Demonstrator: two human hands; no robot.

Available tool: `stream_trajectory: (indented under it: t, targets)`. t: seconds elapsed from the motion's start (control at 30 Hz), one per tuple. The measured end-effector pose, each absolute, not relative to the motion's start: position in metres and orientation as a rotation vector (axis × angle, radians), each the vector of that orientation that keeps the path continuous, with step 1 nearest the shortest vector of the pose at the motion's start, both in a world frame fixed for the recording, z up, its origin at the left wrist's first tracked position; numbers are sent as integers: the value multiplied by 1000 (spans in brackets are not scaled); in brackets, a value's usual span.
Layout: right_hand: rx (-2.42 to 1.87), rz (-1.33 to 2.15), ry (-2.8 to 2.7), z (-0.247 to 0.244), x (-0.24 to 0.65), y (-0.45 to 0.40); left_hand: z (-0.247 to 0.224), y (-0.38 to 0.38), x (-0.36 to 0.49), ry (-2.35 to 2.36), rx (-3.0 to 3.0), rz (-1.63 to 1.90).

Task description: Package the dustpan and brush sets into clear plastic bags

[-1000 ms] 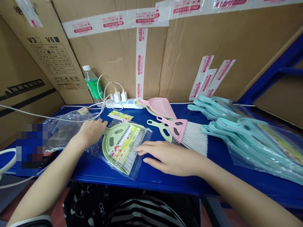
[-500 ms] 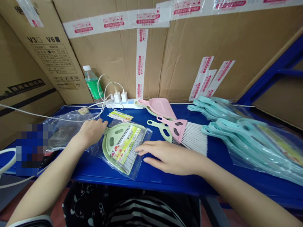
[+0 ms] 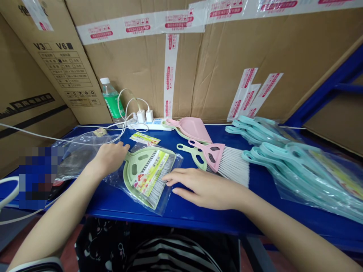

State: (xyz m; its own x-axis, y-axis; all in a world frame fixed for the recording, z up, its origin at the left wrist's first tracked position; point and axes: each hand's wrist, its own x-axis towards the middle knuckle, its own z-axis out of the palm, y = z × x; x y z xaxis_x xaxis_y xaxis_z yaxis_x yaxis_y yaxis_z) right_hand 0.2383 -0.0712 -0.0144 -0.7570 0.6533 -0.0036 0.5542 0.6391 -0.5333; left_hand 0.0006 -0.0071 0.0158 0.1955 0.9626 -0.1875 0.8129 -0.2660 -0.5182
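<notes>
A light green dustpan and brush set (image 3: 136,170) lies flat in a clear plastic bag, with a printed card (image 3: 154,173) across it. My left hand (image 3: 112,158) is closed over its handle end; the grip itself is partly hidden. My right hand (image 3: 201,189) rests open, fingers stretched out, the fingertips touching the bag over the grey bristles. Just beyond my right hand lie a pink brush (image 3: 214,155) with pale bristles and a green brush (image 3: 195,153) partly under it.
A pink dustpan (image 3: 194,128) lies at the back over a green one. Bagged turquoise sets (image 3: 300,173) are piled at right. At the back left stand a power strip (image 3: 157,124) with chargers and a bottle (image 3: 112,104). Plastic bags (image 3: 82,151) lie left; cardboard (image 3: 136,68) walls the back.
Both hands and the bagged set stay in place. Only a very slight shift of the camera view shows.
</notes>
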Motion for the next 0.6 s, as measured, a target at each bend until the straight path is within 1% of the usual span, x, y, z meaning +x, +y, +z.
stream_trajectory:
  t: [0.6]
  targets:
    - [-993, 763, -2646, -16, 239, -70, 14, -7, -1, -1666, -2175, 684]
